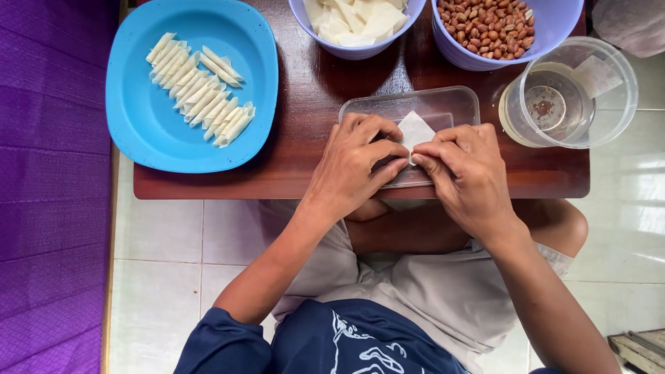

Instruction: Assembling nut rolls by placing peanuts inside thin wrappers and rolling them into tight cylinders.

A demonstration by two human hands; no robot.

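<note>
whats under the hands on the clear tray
A thin white wrapper lies on the clear tray, one corner sticking out past the fingers. The left hand and right hand cover the rest, so any filling cannot be seen.

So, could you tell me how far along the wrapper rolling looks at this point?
Done: a batch of rolled pieces lies in rows on the blue plate. In hand: the left hand and right hand pinch one white wrapper over the clear tray. Left: a bowl of flat wrappers and a bowl of peanuts both look well stocked.
</note>
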